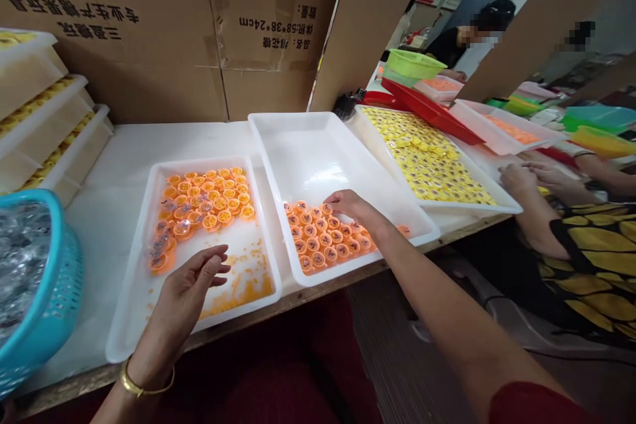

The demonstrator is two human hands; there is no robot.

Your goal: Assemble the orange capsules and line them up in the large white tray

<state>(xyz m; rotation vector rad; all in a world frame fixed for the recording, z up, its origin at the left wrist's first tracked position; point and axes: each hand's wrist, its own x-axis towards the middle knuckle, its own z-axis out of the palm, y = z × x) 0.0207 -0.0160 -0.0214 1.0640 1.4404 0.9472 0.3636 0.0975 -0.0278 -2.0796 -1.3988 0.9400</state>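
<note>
My left hand (191, 283), a gold bangle at its wrist, hovers over the near part of a white tray (119, 318). Its fingers are loosely bent and apart, with nothing visible in them. Several small orange cups (211, 221) fill that tray's far half, some under clear covers with dark print. Loose yellow-orange bits (248, 278) lie at its near right. In a second white tray (308, 139), my right hand (352, 204) pinches a small orange cup (326, 208) at the far edge of packed rows of printed orange cups (318, 258). Its fingertips partly cover the cup.
A blue basket (64, 278) of clear plastic pieces stands at left, below stacked trays (54, 132). Cardboard (163, 26) walls the back. To the right lie a tray of yellow pieces (422, 152) and a red tray (432, 109). A co-worker's hands (527, 175) are close by.
</note>
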